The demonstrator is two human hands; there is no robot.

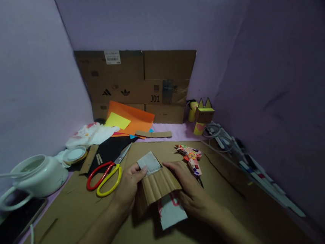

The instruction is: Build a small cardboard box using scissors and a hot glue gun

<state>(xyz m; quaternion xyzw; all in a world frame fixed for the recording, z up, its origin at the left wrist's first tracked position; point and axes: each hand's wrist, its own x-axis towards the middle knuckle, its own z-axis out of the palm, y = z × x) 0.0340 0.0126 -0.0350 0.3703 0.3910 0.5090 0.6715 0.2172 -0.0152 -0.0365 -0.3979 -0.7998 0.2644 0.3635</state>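
My left hand [128, 187] and my right hand [189, 190] grip a strip of corrugated cardboard [159, 185] wrapped round a white paper-covered piece [170, 212] that sticks out above and below it. Both hands press the strip from the sides, fingers curled on it, over a cardboard sheet [133, 238] that covers the table. Red and yellow scissors [107, 174] lie just left of my left hand. A colourfully patterned glue gun [192, 157] lies beside my right hand.
A flattened cardboard box [139, 82] leans on the back wall, with orange paper [133, 118] and a yellow note in front. A white pot [36, 178] and tape roll [74, 154] sit left. A small cardboard figure [203, 116] and cables stand right.
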